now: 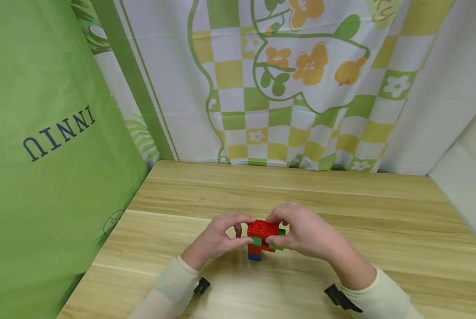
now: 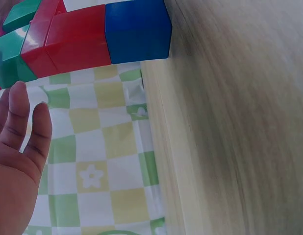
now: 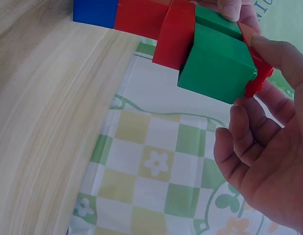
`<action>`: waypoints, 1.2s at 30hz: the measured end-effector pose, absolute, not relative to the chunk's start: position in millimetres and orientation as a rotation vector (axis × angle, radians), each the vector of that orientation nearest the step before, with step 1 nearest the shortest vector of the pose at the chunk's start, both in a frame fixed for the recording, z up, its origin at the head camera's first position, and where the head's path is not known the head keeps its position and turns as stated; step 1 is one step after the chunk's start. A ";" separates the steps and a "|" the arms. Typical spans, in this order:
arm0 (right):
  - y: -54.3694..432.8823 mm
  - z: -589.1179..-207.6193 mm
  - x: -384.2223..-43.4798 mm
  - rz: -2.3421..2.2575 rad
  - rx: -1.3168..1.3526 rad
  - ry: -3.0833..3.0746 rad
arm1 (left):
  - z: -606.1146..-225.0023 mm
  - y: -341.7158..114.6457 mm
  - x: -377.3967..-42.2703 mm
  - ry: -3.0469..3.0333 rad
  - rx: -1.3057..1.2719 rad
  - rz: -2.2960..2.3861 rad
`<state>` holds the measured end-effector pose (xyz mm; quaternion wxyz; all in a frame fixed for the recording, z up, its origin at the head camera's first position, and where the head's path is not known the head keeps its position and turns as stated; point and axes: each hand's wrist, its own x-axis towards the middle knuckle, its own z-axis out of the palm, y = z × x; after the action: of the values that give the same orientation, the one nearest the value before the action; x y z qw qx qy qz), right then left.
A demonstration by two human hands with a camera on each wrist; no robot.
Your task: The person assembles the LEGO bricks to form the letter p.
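A stack of toy building blocks stands upright on the wooden table, topped by a red studded block [image 1: 263,227]. Beneath that top are green blocks [image 3: 217,61] side by side, then more red blocks [image 2: 78,36], and a blue block [image 2: 139,30] at the bottom. My left hand [image 1: 222,232] pinches the stack's left side between thumb and index finger, near the top. On the other side, my right hand [image 1: 303,230] grips the red top with its thumb in front and a finger behind. The lower fingers of both hands hang bent beside the blocks.
The wooden table [image 1: 190,188] extends around the stack. A checked, flowered curtain [image 1: 238,110] hangs along its back edge, and a green cloth [image 1: 62,186] hangs at its left. Black straps [image 1: 202,285] show at the wrists.
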<state>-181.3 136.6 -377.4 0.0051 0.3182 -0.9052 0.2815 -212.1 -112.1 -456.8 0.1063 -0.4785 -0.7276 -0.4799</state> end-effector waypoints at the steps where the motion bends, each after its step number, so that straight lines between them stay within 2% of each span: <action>1: 136.4 -377.5 -181.0 0.880 0.999 -2.831 | -454.2 -111.0 -210.8 -2.123 -1.416 -1.408; 11: 138.0 -379.5 -179.3 0.878 0.977 -2.819 | -427.3 -104.3 -197.3 -2.098 -1.412 -1.451; 23: 141.5 -385.3 -183.3 1.004 0.951 -2.795 | -454.6 -109.8 -212.2 -2.249 -1.307 -1.479; 27: 146.1 -387.4 -192.0 1.103 0.892 -2.842 | -454.6 -107.0 -216.9 -2.390 -1.178 -1.615; 36: 149.8 -403.3 -220.9 1.332 0.663 -2.916 | -467.3 -98.3 -234.5 -2.625 -0.710 -2.025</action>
<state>-220.9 149.8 -403.3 -0.0659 0.2021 -0.8888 0.4060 -234.5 -98.3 -467.3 -0.1244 -0.2079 -0.7682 -0.5926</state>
